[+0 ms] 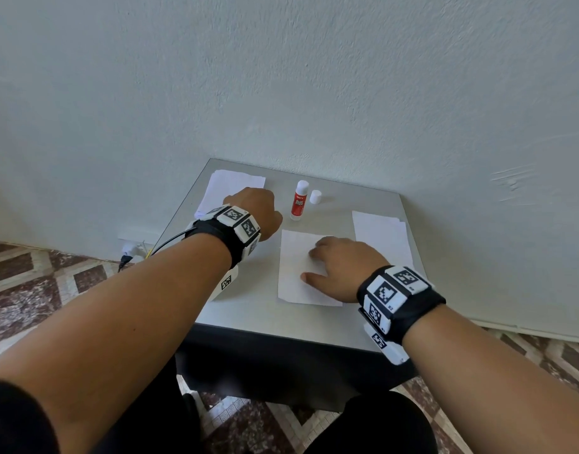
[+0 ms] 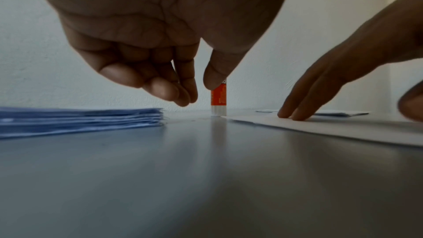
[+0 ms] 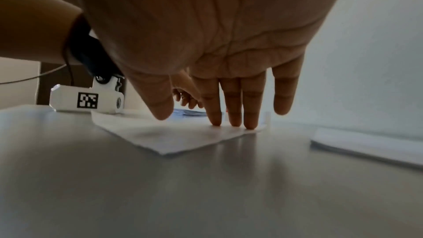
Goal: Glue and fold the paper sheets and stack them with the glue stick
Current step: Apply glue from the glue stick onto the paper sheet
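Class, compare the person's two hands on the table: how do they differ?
The right hand lies flat with straight fingers pressing the middle sheet; the left hand has curled fingers and holds nothing. The left hand hovers beside the glue stick, nearer the wall. Both wear marker wristbands.

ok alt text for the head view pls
A right hand presses a white paper sheet flat on a grey table, while the left hand reaches toward an uncapped glue stick standing between two paper stacks.
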